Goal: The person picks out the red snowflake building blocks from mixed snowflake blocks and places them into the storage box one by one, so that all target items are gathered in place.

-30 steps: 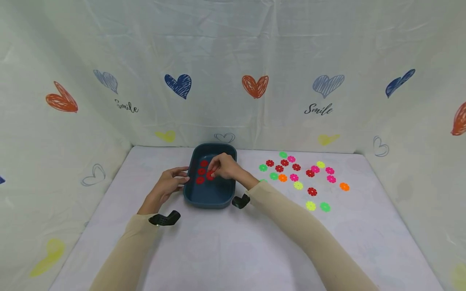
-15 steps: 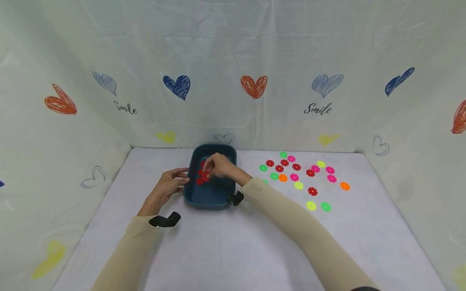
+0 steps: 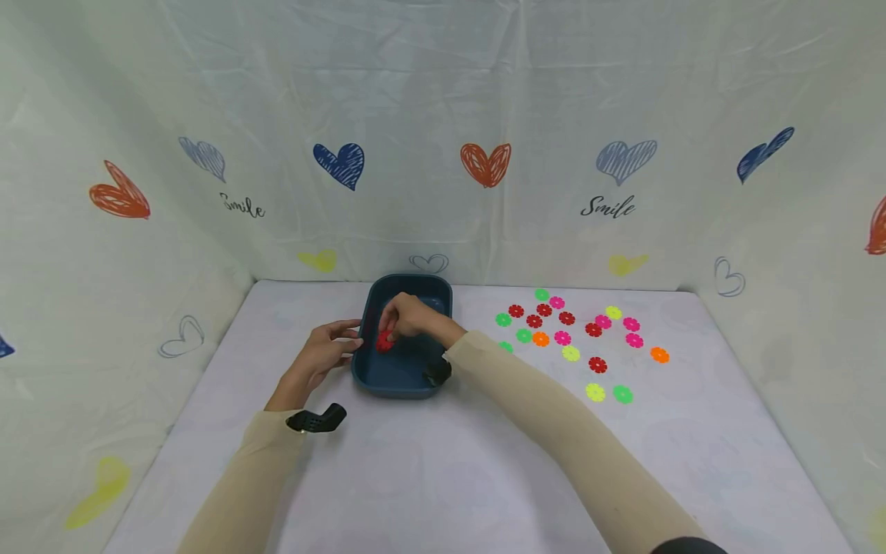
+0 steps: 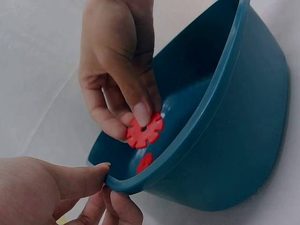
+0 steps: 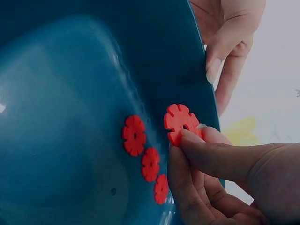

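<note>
The red disc [image 5: 177,117] looks light and stiff, like thin hard plastic. It should be a bit smooth but easy to hold, and it does not look like it would break easily. The best way to hold it is a pinch on its two flat sides, near the edge. It is round and bright red, with little cuts all around and a hole in the middle.

The right hand [image 3: 410,315] pinches it between thumb and fingers, over the blue tub [image 4: 239,122], close to the left hand [image 3: 321,350]. The left hand pinches the tub's rim. Three more red discs [image 5: 148,157] lie in the tub, just beside the right hand's fingertips.
</note>
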Motion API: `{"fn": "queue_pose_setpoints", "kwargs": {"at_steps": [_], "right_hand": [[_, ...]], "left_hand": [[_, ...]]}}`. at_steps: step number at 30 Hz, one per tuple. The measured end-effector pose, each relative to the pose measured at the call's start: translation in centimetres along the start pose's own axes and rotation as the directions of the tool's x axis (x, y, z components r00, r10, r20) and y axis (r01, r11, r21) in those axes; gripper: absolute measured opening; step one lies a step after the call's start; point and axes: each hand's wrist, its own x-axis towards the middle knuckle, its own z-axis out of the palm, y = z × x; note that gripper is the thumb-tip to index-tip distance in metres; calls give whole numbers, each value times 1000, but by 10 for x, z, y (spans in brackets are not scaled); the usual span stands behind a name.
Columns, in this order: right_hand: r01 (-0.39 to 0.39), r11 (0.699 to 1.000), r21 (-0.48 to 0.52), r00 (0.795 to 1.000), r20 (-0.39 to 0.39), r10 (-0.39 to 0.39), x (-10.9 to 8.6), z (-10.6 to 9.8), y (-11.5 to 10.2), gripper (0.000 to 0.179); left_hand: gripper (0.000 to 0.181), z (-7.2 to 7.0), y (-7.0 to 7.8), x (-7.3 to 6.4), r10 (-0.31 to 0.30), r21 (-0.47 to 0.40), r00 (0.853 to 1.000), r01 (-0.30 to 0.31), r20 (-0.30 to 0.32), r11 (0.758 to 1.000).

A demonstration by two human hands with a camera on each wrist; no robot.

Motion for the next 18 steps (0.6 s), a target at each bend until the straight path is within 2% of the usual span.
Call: {"fn": "queue_pose_setpoints", "kwargs": {"at_steps": [18], "right_hand": [[-23,999,-30,998,63,25,10,7,0,16]], "left_hand": [[53,-1,2,-3,-1,5,1000,1,-11,1000]]}}
